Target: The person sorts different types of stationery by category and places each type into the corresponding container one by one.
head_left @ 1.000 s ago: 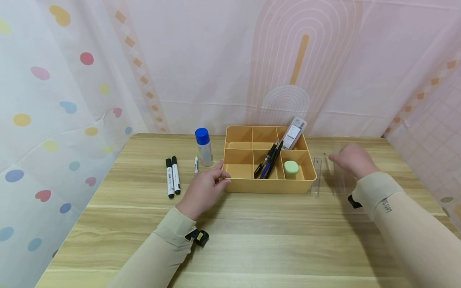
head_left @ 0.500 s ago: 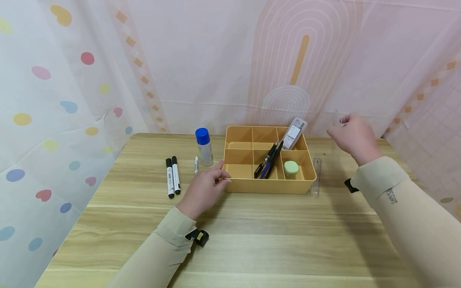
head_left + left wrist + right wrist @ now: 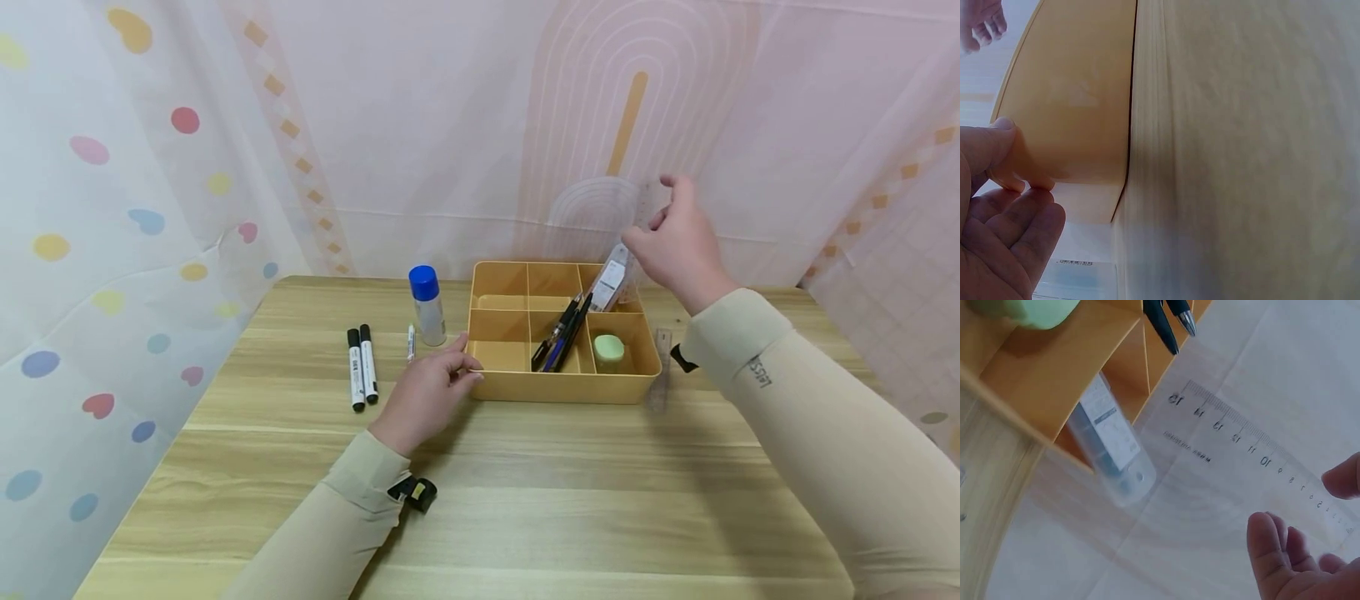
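Over the box (image 3: pixel 562 388), back right corner, we see the right hand (image 3: pixel 681 247) newly arrived, fingers parted, its clear ruler (image 3: pixel 1254 461) perhaps delivered; the left hand (image 3: pixel 427 392) pinches the box.

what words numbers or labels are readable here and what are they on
"15", "14", "13", "12", "11", "10": mirrored, on the clear ruled piece; its digits shrink toward the hand, and its line of print is too small.
Perhaps "LEISS", sideways on the right sleeve; uncertain.
Too small or blurred: print on the clear case, the two markers and the ruler lying flat.
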Motion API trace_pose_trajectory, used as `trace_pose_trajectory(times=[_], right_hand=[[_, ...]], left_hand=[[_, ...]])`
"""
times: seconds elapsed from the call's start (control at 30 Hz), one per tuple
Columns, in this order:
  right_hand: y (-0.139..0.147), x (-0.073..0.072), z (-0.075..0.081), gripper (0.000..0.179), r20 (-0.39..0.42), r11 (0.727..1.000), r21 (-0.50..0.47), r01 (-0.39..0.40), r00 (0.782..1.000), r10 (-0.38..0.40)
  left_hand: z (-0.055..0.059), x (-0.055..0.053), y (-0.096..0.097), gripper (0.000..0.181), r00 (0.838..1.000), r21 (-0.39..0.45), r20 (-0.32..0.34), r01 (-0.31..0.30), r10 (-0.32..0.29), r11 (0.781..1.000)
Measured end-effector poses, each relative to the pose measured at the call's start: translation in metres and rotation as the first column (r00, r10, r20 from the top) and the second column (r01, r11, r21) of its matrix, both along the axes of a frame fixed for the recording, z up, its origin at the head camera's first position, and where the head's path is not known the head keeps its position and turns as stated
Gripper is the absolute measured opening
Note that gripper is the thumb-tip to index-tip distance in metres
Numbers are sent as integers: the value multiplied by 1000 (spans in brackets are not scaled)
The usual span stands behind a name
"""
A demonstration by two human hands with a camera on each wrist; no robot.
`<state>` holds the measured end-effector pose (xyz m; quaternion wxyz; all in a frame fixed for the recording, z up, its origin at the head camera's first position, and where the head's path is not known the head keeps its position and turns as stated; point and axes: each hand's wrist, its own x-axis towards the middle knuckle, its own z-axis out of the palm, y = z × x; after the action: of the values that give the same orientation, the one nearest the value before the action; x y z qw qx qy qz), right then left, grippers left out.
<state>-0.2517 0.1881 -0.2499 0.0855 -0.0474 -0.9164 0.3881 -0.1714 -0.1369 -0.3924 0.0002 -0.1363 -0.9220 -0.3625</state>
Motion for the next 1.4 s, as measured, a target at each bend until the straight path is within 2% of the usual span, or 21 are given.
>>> trace_pose_trajectory(times=[0.1, 0.47, 0.63, 0.83, 1.07, 1.4], right_hand=[[-8, -7, -2, 91, -40, 999, 1, -33, 999, 33], [-33, -20, -12, 77, -121, 995, -40, -88, 989, 82], [-39, -23, -19, 73, -134, 994, -13, -109, 985, 107], [-47, -24, -26, 72, -50, 990, 14, -138, 989, 138], [-54, -23, -31, 71, 32, 983, 36, -183, 983, 182], [-56, -23, -37, 66, 95, 976, 99, -192, 978, 183]], left_hand=[[1, 1, 0, 8, 1000, 6, 1, 0, 0, 1000], [1, 2, 1, 7, 1000, 19, -5, 9, -9, 1000], [1, 3, 1, 8, 1000, 16, -8, 11, -11, 1000], [2, 4, 3, 8, 1000, 16, -4, 16, -16, 1000], [3, 5, 4, 7, 1000, 17, 2, 12, -12, 1000], [3, 4, 6, 8, 1000, 14, 11, 10, -10, 1000]])
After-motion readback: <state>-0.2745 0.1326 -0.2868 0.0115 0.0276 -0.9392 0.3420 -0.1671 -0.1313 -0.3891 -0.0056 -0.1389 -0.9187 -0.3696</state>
